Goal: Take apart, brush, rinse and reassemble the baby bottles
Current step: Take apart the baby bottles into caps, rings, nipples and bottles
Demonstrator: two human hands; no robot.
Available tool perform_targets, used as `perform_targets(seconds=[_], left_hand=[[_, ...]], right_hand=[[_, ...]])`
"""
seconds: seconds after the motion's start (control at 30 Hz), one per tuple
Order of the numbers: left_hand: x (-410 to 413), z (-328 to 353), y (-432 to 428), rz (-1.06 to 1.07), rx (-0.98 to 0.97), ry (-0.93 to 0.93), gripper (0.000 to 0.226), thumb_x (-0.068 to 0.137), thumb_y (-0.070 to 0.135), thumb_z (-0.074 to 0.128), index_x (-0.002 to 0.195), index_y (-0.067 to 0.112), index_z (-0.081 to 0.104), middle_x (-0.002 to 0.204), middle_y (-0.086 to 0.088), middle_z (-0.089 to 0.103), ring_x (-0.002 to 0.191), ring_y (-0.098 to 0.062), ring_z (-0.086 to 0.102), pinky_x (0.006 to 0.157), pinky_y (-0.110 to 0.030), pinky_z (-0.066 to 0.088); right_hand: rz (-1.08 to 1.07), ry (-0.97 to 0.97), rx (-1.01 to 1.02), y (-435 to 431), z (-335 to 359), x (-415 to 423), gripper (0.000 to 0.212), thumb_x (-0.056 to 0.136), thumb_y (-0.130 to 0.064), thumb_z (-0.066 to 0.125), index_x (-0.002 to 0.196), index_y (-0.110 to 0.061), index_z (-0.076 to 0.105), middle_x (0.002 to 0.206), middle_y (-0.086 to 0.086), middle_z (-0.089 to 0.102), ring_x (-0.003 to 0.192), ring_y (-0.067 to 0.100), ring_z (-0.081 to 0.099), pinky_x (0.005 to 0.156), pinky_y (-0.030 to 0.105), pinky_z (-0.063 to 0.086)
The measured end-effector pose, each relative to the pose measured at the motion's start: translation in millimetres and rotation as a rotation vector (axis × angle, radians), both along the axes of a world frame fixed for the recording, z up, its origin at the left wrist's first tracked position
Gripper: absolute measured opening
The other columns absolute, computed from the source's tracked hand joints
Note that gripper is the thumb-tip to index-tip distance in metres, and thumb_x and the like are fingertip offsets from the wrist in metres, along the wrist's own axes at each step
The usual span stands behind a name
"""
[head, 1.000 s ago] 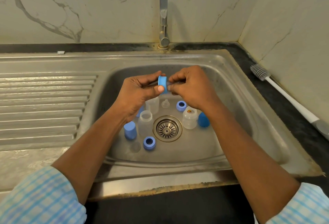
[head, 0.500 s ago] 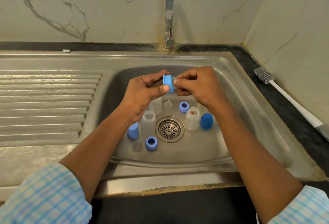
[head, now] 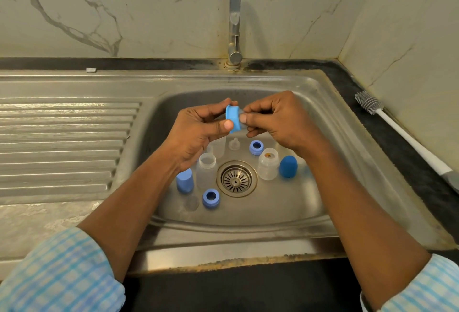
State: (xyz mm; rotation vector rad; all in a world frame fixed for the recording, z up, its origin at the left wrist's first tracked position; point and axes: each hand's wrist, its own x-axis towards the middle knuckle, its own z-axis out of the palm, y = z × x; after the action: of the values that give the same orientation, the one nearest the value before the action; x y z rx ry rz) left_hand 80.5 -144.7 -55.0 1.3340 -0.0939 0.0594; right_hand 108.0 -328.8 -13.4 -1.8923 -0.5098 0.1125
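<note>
Holding a blue collar ring (head: 233,118) on edge above the far part of the sink (head: 310,83) basin, the left hand (head: 198,133) pinches it between thumb and fingertips. The right hand (head: 278,123) meets it from the right and pinches a clear teat (head: 242,115) that sits against the ring's right face; how far the teat is seated in the ring cannot be told. Below the hands, loose bottle parts stand around the drain (head: 236,179). A clear bottle (head: 206,170) stands upright and open just left of it, with a pale blue cap (head: 185,180) beside that. A second clear bottle (head: 267,164), with an orange speck inside, stands just right of the drain, next to a darker blue cap (head: 288,166). One blue ring (head: 211,198) lies near-left of the drain beside a clear disc-like piece (head: 191,203), and another blue ring (head: 256,147) lies on the far side next to a small clear teat (head: 234,144). A third clear bottle (head: 218,146) is partly hidden behind the left hand. On the dark counter (head: 417,177) to the right lies a grey-headed bottle brush (head: 397,130) with a white handle, well apart from the hands.
</note>
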Motion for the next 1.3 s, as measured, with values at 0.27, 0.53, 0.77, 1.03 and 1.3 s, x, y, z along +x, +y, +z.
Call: perform_targets(seconds=[0.27,0.53,0.77,1.03,1.3], left_hand=[[-1.1,-2.8,0.3,-0.047,0.067,-0.016,0.048,0.065,0.003,0.073,0.112,0.013,0.068,0.108,0.005,0.076,0.108,-0.016,0.07,0.084,-0.025,0.058],[-2.1,-3.6,-4.1,-0.006,0.173,-0.033,0.055,0.067,0.009,0.075,0.121,0.013,0.065,0.114,0.004,0.073,0.11,-0.017,0.069,0.09,-0.027,0.057],[-0.7,1.8,-12.0,0.053,0.012,0.194,0.04,0.085,0.036,0.065,0.113,0.008,0.07,0.1,-0.014,0.076,0.096,-0.026,0.074,0.079,-0.032,0.061],[-4.6,10.0,-6.9,-0.027,-0.025,0.299,0.044,0.09,0.044,0.057,0.114,0.009,0.067,0.101,-0.017,0.076,0.087,-0.023,0.075,0.071,-0.028,0.061],[-5.3,8.8,-7.2,-0.135,-0.12,0.292,0.047,0.08,0.036,0.062,0.118,0.007,0.066,0.105,-0.019,0.074,0.092,-0.026,0.075,0.075,-0.028,0.062]], right_hand=[[0.037,0.153,-0.064,-3.6,-4.6,3.2,0.008,0.087,-0.006,0.07,0.092,-0.009,0.075,0.085,0.009,0.075,0.071,0.021,0.074,0.07,0.027,0.06],[-0.081,0.175,-0.124,-1.1,-7.2,4.4,0.007,0.082,-0.004,0.069,0.082,0.002,0.074,0.067,0.02,0.069,0.058,0.023,0.07,0.076,0.046,0.061],[-0.118,-0.045,-0.07,2.0,-4.4,6.6,0.02,0.091,-0.011,0.067,0.111,-0.008,0.072,0.089,0.006,0.072,0.077,0.014,0.071,0.07,0.026,0.061],[-0.079,-0.181,-0.165,5.3,-4.0,0.8,0.023,0.08,-0.01,0.079,0.103,-0.01,0.076,0.079,-0.015,0.067,0.07,-0.008,0.063,0.067,0.01,0.051],[-0.18,-0.299,-0.242,12.4,-7.2,4.9,0.007,0.079,-0.013,0.074,0.075,-0.009,0.07,0.063,-0.006,0.062,0.054,0.002,0.05,0.052,0.019,0.042]])
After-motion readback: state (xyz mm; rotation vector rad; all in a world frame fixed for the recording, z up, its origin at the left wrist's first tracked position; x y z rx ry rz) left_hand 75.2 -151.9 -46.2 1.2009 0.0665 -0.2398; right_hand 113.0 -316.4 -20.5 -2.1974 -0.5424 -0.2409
